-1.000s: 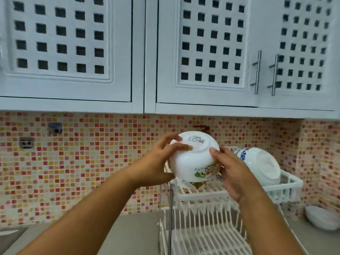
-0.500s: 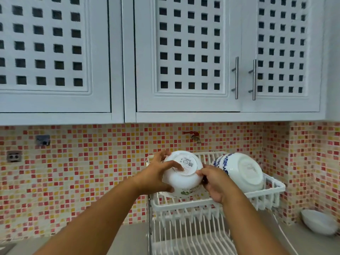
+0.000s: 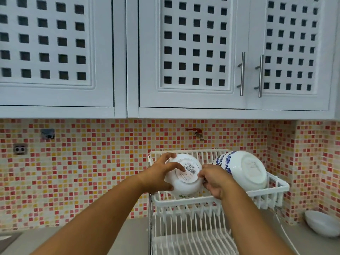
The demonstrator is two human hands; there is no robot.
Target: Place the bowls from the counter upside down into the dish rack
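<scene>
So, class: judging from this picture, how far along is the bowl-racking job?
Done: the blue-patterned bowl sits upside down in the dish rack. In hand: the left hand and right hand hold a white bowl, base up, in the upper tier. Left: one bowl on the counter.

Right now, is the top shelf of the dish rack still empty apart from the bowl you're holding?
No, a blue-patterned bowl already sits upside down on the top shelf of the dish rack, right of the white bowl in both hands.

The white bowl (image 3: 185,178) carries a base label with a small QR code, its print too fine to read.
</scene>
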